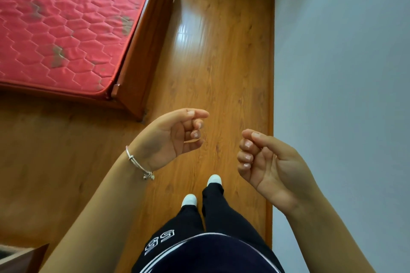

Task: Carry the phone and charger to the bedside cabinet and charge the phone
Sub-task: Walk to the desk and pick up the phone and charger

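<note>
No phone, charger or bedside cabinet shows in the head view. My left hand (175, 137) is held out palm-up over the wooden floor, with a silver bangle on its wrist; the fingers are loosely curled and hold nothing. My right hand (266, 162) is beside it, also palm-up, loosely curled and empty. The two hands are apart, above my feet in white socks (214, 179).
A bed with a red quilted mattress (66, 29) and a wooden frame (142, 77) fills the upper left. A grey wall (343, 73) runs along the right. A strip of wooden floor (217, 51) leads ahead between them. A dark wooden corner (24, 257) shows at the bottom left.
</note>
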Demonstrator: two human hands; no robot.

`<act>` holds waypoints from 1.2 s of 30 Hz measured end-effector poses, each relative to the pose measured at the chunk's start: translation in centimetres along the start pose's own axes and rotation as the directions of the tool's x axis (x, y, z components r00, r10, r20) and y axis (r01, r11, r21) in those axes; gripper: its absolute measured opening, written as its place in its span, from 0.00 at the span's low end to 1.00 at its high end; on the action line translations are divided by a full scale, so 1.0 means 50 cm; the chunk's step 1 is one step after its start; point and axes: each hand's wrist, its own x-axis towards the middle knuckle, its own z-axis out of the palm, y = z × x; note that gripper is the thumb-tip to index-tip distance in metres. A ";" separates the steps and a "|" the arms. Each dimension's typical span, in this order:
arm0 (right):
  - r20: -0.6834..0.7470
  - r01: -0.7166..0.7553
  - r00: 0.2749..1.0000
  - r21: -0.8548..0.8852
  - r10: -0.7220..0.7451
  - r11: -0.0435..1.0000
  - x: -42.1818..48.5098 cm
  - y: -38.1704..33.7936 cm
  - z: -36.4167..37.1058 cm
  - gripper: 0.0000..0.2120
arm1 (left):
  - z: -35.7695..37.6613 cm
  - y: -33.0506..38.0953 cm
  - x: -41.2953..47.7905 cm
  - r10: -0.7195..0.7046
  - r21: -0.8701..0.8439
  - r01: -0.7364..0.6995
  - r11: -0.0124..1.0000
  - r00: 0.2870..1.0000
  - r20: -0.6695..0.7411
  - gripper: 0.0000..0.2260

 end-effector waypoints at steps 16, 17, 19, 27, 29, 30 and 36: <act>0.010 -0.024 1.000 -0.002 0.024 1.000 0.205 -0.214 -0.006 0.09 | 0.015 0.156 0.233 0.027 -0.025 -0.027 0.999 1.000 -0.014 0.11; 0.002 -0.018 1.000 0.000 0.018 1.000 0.224 -0.229 -0.002 0.08 | 0.007 0.174 0.249 0.030 -0.018 -0.030 0.999 1.000 -0.009 0.11; -0.010 -0.004 1.000 0.003 0.004 1.000 0.262 -0.260 0.010 0.08 | -0.010 0.213 0.284 0.034 -0.006 -0.034 0.999 0.999 0.002 0.11; -0.051 0.055 0.997 0.047 -0.053 0.997 0.408 -0.377 0.093 0.07 | -0.080 0.373 0.420 0.005 -0.009 -0.004 1.000 0.999 0.040 0.11; -0.064 0.068 0.996 0.074 -0.063 0.995 0.436 -0.401 0.106 0.07 | -0.086 0.399 0.455 -0.006 -0.006 0.007 1.000 0.999 0.048 0.11; -0.074 0.070 0.995 0.086 -0.064 0.994 0.448 -0.412 0.110 0.07 | -0.086 0.409 0.471 -0.015 -0.004 0.015 1.000 0.999 0.052 0.11; -0.113 0.073 0.992 0.098 -0.061 0.992 0.515 -0.476 0.123 0.07 | -0.082 0.465 0.557 -0.025 -0.046 0.029 0.999 0.996 0.090 0.11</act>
